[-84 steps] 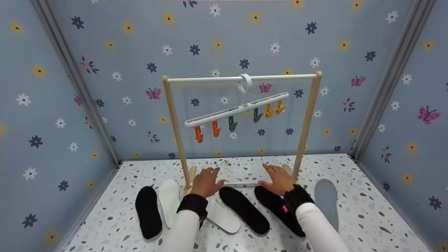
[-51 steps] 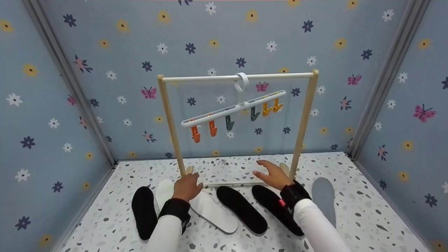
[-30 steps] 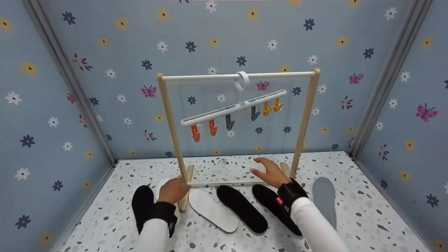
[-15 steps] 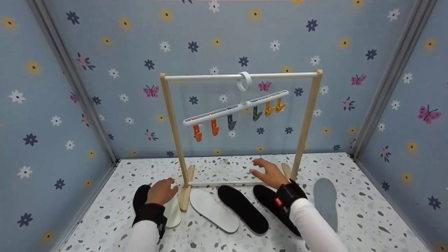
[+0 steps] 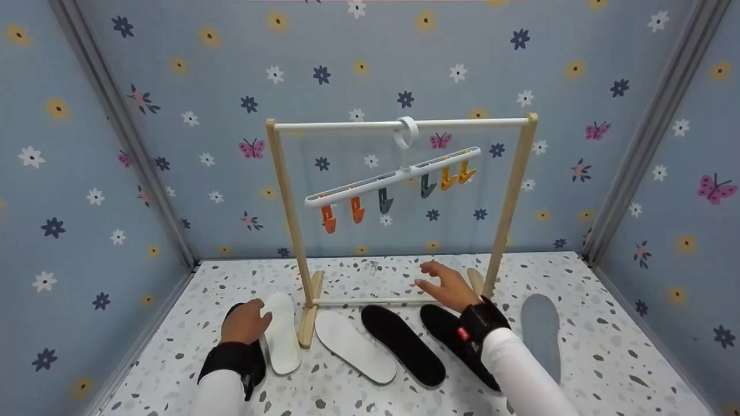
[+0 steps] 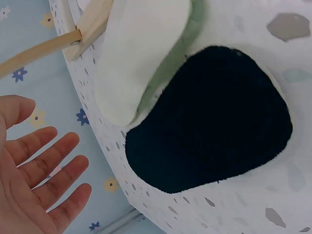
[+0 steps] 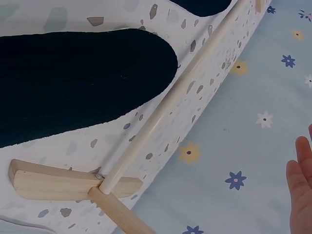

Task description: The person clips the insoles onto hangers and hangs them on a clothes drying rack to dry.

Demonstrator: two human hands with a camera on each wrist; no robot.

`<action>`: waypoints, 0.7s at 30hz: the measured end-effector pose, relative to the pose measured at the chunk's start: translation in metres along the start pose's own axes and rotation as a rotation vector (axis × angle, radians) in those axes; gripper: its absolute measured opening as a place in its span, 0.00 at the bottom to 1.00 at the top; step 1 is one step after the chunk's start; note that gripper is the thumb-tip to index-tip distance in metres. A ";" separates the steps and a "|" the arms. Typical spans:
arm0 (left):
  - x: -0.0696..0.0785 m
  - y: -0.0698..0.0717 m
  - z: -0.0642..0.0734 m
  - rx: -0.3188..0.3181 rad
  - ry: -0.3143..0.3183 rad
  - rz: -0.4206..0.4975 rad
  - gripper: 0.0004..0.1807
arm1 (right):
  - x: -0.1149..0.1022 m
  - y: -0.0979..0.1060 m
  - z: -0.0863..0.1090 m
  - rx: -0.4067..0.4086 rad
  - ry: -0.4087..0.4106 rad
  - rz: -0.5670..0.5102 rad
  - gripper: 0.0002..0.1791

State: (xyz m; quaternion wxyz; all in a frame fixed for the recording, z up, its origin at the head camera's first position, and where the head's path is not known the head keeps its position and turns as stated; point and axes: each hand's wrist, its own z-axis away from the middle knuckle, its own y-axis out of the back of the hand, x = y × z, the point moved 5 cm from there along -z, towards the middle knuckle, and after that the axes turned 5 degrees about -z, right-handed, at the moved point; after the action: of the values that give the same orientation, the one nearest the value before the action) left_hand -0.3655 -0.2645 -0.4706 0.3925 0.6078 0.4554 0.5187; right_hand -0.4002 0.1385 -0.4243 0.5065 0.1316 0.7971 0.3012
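Note:
My left hand (image 5: 245, 323) hovers over the leftmost black insole (image 6: 209, 122), which it mostly hides in the head view. Its fingers are relaxed and hold nothing; the left wrist view shows them spread apart. Just to its right lies a cream insole (image 5: 281, 335), its edge against the black one in the left wrist view. My right hand (image 5: 450, 287) hangs with loosely bent fingers near the rack's lower bar (image 5: 370, 301), holding nothing. Beneath its wrist is another black insole (image 5: 442, 326). Between the hands lie a white insole (image 5: 355, 346) and a black insole (image 5: 403, 345).
A wooden rack (image 5: 509, 196) stands behind the insoles. From its top rod hangs a tilted white hanger (image 5: 393, 178) with orange, dark green and yellow clips. A grey insole (image 5: 540, 335) lies at the right. Flowered walls (image 5: 358, 52) enclose the speckled table (image 5: 613, 346).
My left hand has moved left from the rack's lower bar, past the white and cream insoles, to above the leftmost black insole. My right hand has barely shifted. The insoles have stayed put.

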 end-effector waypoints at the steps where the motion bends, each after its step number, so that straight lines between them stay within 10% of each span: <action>1: -0.003 -0.001 0.001 -0.005 0.011 -0.003 0.20 | -0.001 0.000 0.000 -0.004 -0.004 -0.007 0.24; 21: -0.057 -0.006 0.025 -0.068 0.108 -0.063 0.22 | -0.007 0.002 -0.007 -0.020 -0.050 -0.020 0.25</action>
State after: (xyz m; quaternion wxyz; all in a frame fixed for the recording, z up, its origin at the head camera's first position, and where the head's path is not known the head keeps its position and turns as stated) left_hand -0.3440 -0.3176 -0.4952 0.4038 0.5507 0.4768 0.5534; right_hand -0.4031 0.1337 -0.4157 0.5304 0.1261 0.7824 0.3009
